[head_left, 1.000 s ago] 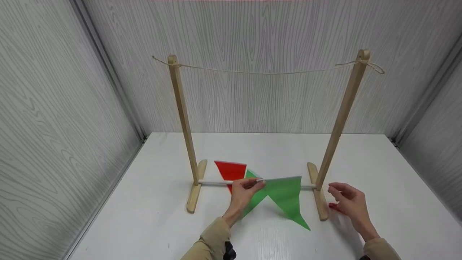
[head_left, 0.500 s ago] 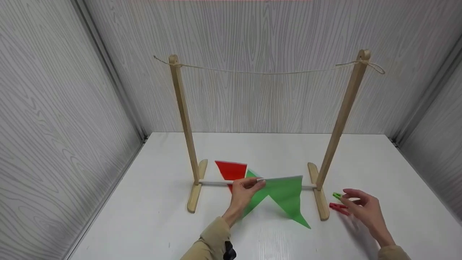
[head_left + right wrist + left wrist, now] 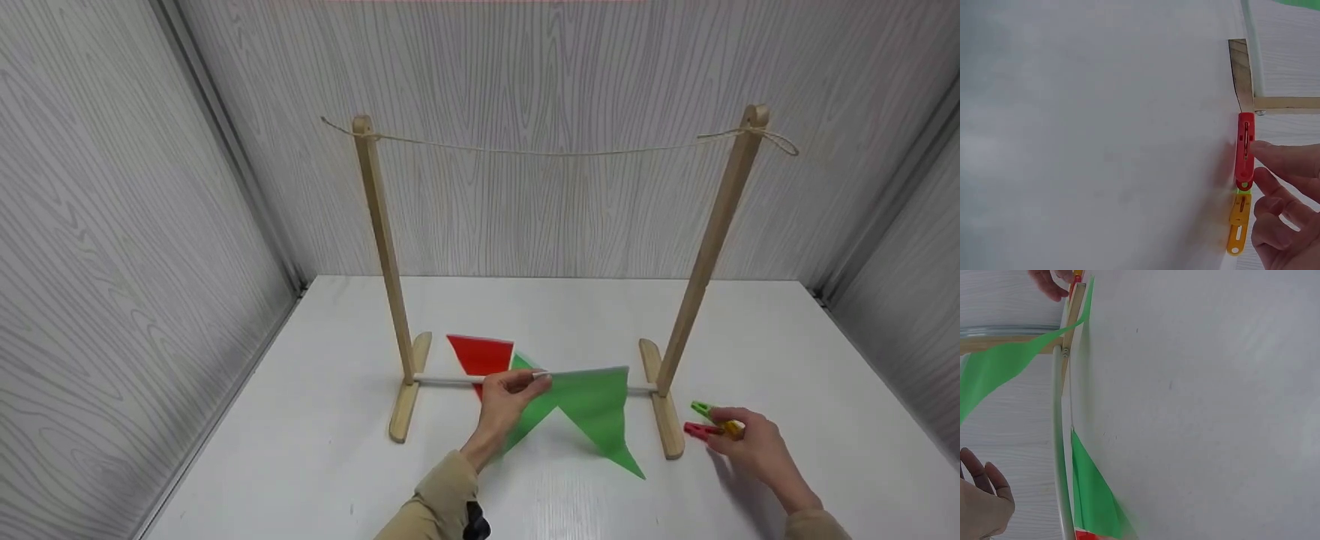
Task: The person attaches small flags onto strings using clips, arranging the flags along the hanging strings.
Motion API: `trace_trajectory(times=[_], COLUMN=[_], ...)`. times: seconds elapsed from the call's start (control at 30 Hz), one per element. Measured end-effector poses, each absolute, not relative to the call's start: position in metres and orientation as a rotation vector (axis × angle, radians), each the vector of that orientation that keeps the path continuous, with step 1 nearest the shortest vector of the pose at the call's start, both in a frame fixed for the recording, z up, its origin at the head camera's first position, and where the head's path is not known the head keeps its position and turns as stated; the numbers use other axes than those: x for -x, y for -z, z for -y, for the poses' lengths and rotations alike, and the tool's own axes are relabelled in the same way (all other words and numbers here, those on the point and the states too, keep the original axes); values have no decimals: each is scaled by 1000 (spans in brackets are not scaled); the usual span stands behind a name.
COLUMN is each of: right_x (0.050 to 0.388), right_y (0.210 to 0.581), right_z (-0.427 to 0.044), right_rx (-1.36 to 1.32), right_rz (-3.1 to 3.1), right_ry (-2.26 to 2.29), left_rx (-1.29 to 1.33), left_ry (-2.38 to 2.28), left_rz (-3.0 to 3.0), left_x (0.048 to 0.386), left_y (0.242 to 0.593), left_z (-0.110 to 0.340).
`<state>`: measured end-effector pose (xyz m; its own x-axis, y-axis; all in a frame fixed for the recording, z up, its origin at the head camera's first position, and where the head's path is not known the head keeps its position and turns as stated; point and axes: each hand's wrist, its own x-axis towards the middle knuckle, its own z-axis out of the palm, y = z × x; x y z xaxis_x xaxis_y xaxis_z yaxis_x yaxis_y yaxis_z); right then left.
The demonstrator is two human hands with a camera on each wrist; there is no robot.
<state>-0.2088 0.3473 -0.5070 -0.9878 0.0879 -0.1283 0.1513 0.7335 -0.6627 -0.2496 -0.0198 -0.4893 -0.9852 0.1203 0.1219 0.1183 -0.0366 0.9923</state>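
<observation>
My left hand (image 3: 502, 412) pinches a green flag (image 3: 592, 405) by the left part of its top edge, and the flag hangs with its forked tails down. On the table, right of the stand's right foot, my right hand (image 3: 757, 446) is at several small clothespins: a green one (image 3: 700, 408), a red one (image 3: 700, 430) and a yellow one (image 3: 733, 428). The right wrist view shows fingertips against or just beside the red clothespin (image 3: 1245, 146), with the yellow clothespin (image 3: 1238, 225) below it. Whether they grip one is unclear.
A wooden stand (image 3: 705, 262) holds a string (image 3: 555, 154) between two posts, with a white rod (image 3: 446, 379) joining the feet. Behind the left hand are a red flag (image 3: 480, 355) and another green flag (image 3: 536, 412). Pale walls surround the white table (image 3: 300, 420).
My right hand has moved right and slightly down, away from beside the stand foot to the clothespins, which it partly covered earlier. The left hand and its green flag have stayed nearly still.
</observation>
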Motion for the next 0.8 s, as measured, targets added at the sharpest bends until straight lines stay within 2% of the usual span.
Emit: trace_trajectory(times=[0.5, 0.8], right_x=[211, 210], right_y=[506, 509], right_z=[-344, -343], right_rx=[-235, -132], right_rz=[-2854, -2977], right_ry=[935, 989], left_rx=[-300, -287], left_ry=[-2265, -2253], left_rz=[-2158, -2166], left_x=[251, 251], left_y=[489, 488], left_z=[21, 22])
